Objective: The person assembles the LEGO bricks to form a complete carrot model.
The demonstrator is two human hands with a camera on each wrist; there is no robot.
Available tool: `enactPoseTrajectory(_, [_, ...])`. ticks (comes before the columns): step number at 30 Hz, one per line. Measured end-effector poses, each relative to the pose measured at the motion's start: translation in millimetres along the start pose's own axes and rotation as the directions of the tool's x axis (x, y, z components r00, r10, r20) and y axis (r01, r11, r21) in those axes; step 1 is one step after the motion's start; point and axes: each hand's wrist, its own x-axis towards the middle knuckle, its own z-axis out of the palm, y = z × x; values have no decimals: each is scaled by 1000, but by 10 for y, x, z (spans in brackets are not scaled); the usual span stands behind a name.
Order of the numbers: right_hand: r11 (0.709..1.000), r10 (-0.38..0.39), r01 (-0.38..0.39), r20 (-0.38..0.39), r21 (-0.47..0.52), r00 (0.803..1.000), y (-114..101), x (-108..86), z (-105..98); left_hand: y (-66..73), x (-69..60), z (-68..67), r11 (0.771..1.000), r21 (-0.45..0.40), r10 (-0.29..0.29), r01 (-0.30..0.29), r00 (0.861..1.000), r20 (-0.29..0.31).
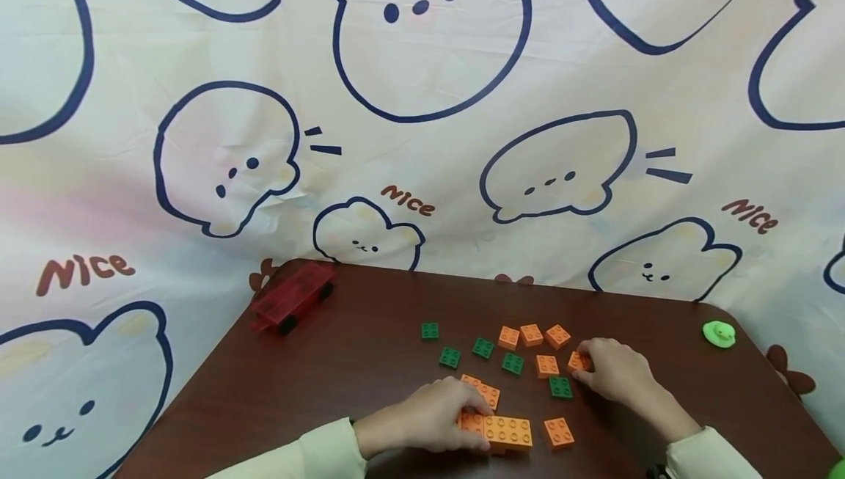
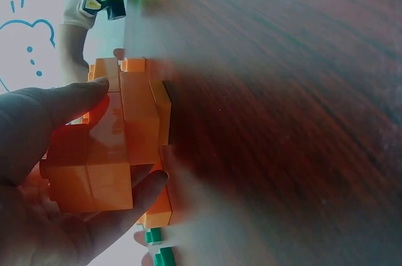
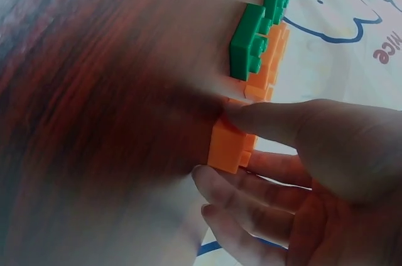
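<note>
1. The left hand (image 1: 439, 413) holds an orange stack (image 1: 508, 431) between thumb and fingers, toward the front of the counter (image 1: 370, 317).
2. The right hand (image 1: 617, 369) pinches one small orange brick (image 1: 577, 363), nearer the counter's right edge.
3. I think the bricks are light, hard and a bit slippery, and won't break easily. Squeezing two flat sides looks best.
4. I count five green bricks (image 1: 512, 364) and five loose orange bricks (image 1: 546, 367), plus the pinched one. Beside the stack lies a longer orange piece (image 1: 488, 396), partly hidden, so I can't count its bricks.
5. One red toy car (image 1: 293, 299) sits at the back left corner.
</note>
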Motion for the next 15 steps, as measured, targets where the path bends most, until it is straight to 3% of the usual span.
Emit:
enactPoseTrajectory(9, [981,-41,25,81,192,996,-102,-138,-218,6,5,16,1000,0,-9,9,1000,-6])
enactPoseTrajectory(12, [950,-151,116,103,289,983,-198,-246,-303,-1,9,11,1000,10,9,-9,1000,-7])
enactPoseTrajectory(15, [910,-292,239,115,339,949,-316,-363,-373,-2,20,-1,1000,20,22,-22,1000,-1])
